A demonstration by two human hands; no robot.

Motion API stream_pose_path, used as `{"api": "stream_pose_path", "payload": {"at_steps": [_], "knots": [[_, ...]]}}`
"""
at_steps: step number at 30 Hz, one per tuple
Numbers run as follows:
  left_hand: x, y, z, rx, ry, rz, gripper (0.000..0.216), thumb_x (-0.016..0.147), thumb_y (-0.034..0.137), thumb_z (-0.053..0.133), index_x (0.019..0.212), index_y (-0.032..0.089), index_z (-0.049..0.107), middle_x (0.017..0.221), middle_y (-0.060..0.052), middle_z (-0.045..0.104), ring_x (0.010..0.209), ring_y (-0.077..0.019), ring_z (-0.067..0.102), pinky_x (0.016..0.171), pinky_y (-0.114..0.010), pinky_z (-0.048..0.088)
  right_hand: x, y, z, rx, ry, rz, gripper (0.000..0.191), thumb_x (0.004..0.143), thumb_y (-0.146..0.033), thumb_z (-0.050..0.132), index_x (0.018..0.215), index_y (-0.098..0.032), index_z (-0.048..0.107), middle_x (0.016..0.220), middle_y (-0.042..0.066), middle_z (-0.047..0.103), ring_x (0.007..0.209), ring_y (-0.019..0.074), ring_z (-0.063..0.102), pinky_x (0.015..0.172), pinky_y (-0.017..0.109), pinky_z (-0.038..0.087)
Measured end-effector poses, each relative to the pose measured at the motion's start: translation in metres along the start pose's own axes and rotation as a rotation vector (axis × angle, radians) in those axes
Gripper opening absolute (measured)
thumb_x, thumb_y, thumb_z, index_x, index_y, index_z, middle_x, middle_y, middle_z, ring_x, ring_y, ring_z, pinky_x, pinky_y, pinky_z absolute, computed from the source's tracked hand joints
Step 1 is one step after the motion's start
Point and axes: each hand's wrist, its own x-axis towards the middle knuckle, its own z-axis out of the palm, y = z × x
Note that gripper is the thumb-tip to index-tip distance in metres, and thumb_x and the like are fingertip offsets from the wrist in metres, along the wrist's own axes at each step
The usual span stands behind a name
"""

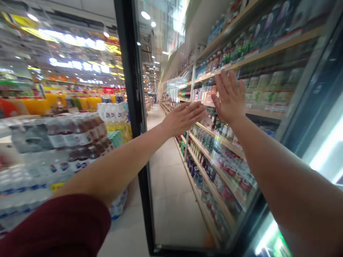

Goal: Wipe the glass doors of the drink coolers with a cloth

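A glass fridge door point(166, 200) with a black frame stands ajar in front of me. My left hand point(184, 118) is stretched out before the pane, its fingers straight and pointing right. To its right, my right hand point(230, 98) is raised with the palm towards the glass, fingers up and thumb apart. Both hands hold nothing. Whether the palms press on the glass or hover just short of it, I cannot tell. Wooden shelves point(226, 143) with rows of drink bottles show through or in the pane.
Stacked packs of bottled drinks point(66, 139) stand on the left, blurred. Between them and the door lies the tiled floor point(123, 232). On the right are a dark door edge point(313, 89) and a bright light strip point(328, 139). Lit signs point(77, 66) hang at the back left.
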Motion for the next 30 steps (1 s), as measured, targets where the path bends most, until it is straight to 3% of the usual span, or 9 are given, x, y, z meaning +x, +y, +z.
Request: {"api": "stream_pose_path", "payload": {"at_steps": [1,6,8,11,12,16,18,24,30], "knots": [[0.0,-0.003,-0.001,0.014,0.001,-0.037,0.057,0.113,0.02,0.036,0.169,0.029,0.037,0.175,-0.001,0.037,0.165,-0.0202,0.02,0.136,-0.045,0.023,-0.001,0.0,0.0,0.009,0.005,-0.002,0.065,0.114,-0.049,0.028,0.172,-0.022,0.032,0.178,0.007,0.028,0.166,0.0307,0.024,0.134,0.062,0.021],[0.002,-0.015,-0.002,0.13,0.2,-0.655,0.06,0.111,0.024,0.035,0.171,0.021,0.035,0.177,-0.005,0.03,0.168,-0.0222,0.008,0.139,-0.045,0.012,-0.001,0.002,0.002,0.049,-0.054,0.029,0.066,0.113,-0.05,0.031,0.174,-0.025,0.027,0.181,0.003,0.019,0.168,0.0285,0.016,0.136,0.059,0.015],[-0.003,-0.005,0.003,0.095,0.153,-0.528,0.062,0.112,0.025,0.033,0.173,0.02,0.028,0.178,-0.005,0.029,0.167,-0.0201,0.004,0.139,-0.043,0.01,0.0,0.004,0.003,0.055,-0.069,0.041,0.068,0.112,-0.051,0.034,0.174,-0.025,0.026,0.181,0.002,0.017,0.168,0.0287,0.015,0.136,0.061,0.014],[-0.011,0.004,0.002,0.029,-0.016,-0.125,0.061,0.114,0.027,0.033,0.174,0.022,0.024,0.178,-0.002,0.03,0.167,-0.0169,0.006,0.139,-0.042,0.008,-0.001,0.004,0.003,0.077,-0.047,0.034,0.067,0.112,-0.051,0.032,0.173,-0.024,0.028,0.18,0.004,0.021,0.168,0.0299,0.017,0.136,0.062,0.013],[-0.012,0.001,-0.002,0.031,-0.041,-0.118,0.061,0.113,0.028,0.033,0.173,0.021,0.026,0.178,-0.003,0.029,0.167,-0.0173,0.007,0.139,-0.043,0.008,-0.002,0.004,0.003,0.089,-0.034,0.025,0.067,0.112,-0.05,0.031,0.173,-0.023,0.028,0.18,0.005,0.022,0.168,0.0305,0.017,0.136,0.062,0.013],[-0.007,-0.022,-0.019,0.068,0.096,-0.677,0.064,0.109,0.027,0.034,0.171,0.012,0.031,0.179,-0.01,0.022,0.168,-0.0253,0.006,0.139,-0.051,0.011,-0.006,0.002,0.001,0.141,-0.015,-0.008,0.066,0.112,-0.051,0.029,0.174,-0.026,0.027,0.18,0.005,0.022,0.168,0.0326,0.017,0.135,0.063,0.012],[-0.003,-0.023,-0.02,0.04,0.158,-0.798,0.065,0.108,0.027,0.033,0.172,0.012,0.03,0.179,-0.011,0.021,0.168,-0.0281,0.007,0.138,-0.055,0.012,-0.007,0.001,0.0,0.154,-0.019,-0.007,0.067,0.112,-0.052,0.029,0.174,-0.026,0.026,0.18,0.005,0.022,0.168,0.0338,0.016,0.135,0.064,0.011],[0.012,-0.025,-0.026,-0.119,-0.145,-0.124,0.061,0.11,0.026,0.03,0.171,0.026,0.033,0.174,0.004,0.038,0.166,-0.0189,0.015,0.139,-0.048,0.01,-0.007,0.003,0.007,0.131,-0.006,-0.022,0.069,0.112,-0.051,0.031,0.174,-0.022,0.025,0.18,0.007,0.022,0.168,0.0332,0.015,0.136,0.063,0.011],[0.04,-0.069,-0.029,0.003,0.238,-0.789,0.067,0.106,0.031,0.036,0.172,0.019,0.031,0.179,0.001,0.024,0.168,-0.0256,0.009,0.14,-0.05,0.007,-0.009,0.003,0.008,0.126,0.013,-0.021,0.067,0.113,-0.05,0.027,0.174,-0.022,0.027,0.18,0.009,0.023,0.168,0.0324,0.017,0.135,0.063,0.012]]}}
